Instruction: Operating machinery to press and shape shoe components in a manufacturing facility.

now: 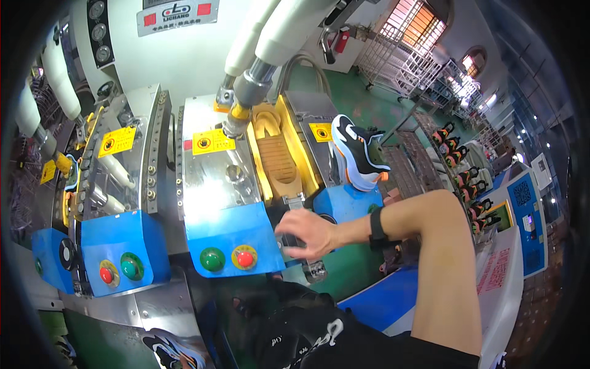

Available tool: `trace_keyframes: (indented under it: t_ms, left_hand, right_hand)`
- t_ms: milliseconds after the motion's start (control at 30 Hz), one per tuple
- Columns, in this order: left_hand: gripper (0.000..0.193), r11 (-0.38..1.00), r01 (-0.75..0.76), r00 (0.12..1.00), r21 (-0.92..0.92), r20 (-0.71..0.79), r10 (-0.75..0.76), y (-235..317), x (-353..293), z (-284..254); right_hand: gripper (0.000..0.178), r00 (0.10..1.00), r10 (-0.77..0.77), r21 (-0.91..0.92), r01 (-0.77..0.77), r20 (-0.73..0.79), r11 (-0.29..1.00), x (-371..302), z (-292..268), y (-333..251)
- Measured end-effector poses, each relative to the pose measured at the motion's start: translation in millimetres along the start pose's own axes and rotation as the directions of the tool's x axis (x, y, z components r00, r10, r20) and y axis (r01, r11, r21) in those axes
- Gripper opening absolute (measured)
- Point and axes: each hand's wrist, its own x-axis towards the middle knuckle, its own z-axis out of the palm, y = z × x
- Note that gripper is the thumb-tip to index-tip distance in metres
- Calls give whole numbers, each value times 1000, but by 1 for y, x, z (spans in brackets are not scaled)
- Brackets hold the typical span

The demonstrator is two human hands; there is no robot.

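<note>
My right hand (307,234) reaches in from the right, its fingers curved and apart with nothing visible between them. It is beside the right front edge of a blue control box (230,230), just below a metal fitting (295,200). Beyond that fitting lies a brown sole-shaped pad (279,158) between two yellow side walls, under a metal press cylinder (253,86). A black, white and blue sneaker with orange trim (357,154) stands on the machine to the right. Another sneaker (173,349) shows at the lower left edge, partly cut off. My left hand is out of sight.
The control box carries a green button (212,259) and a red button (244,259). A similar press station with its own blue box (123,246) stands at the left. On the right are a rack with several dark shoes (470,178) and a blue-and-white machine panel (523,215).
</note>
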Motion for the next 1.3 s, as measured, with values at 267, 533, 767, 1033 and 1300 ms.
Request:
trace_keyframes:
  t_ms: [267,533,767,1033,1300]
  left_hand:
    - [33,989,120,992,88,31,-123,10,-6,-13]
    - [45,977,-208,978,53,12,208,19,-12,-11]
    - [67,576,-644,659,504,-17,752,76,-40,41]
    - [58,801,-547,615,-245,531,583,128,-68,110]
    - [58,827,-495,753,-266,343,561,67,-56,102]
  right_hand:
    - [35,961,275,-55,-275,-22,960,-7,16,17]
    - [33,994,104,-71,-105,-12,992,-7,3,-10]
    - [56,154,474,66,-907,-867,416,-84,-84,-14]
    - [74,-6,870,228,-966,-493,122,-151,-130,102]
    - [41,26,999,977,-208,-48,53,-126,-110,33]
